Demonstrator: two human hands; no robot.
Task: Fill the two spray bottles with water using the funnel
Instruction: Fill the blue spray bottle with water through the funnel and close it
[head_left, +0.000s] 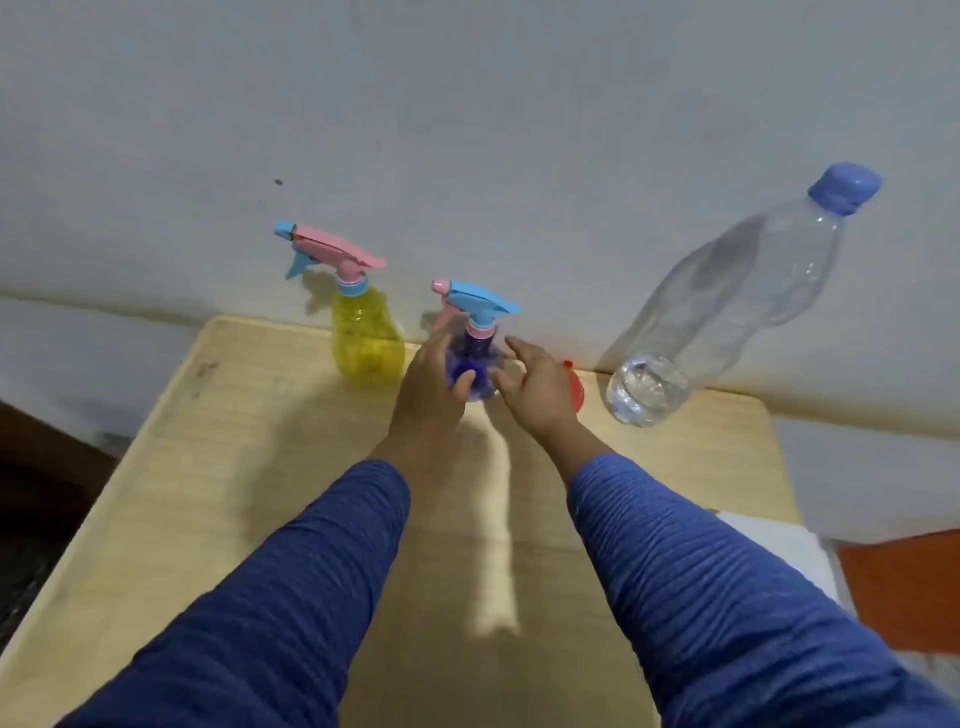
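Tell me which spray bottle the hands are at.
The purple spray bottle with the blue trigger head: the left hand holds it, unlike the yellow spray bottle, which stands apart untouched.

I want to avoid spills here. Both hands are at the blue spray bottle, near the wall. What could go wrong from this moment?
1. The tall water bottle stands just beyond the right hand; a sideways elbow could tip it, though its cap is on.
2. The yellow spray bottle stands close to the left hand and could get bumped.
3. The blue spray bottle still wears its spray head, so nothing can be poured in yet.
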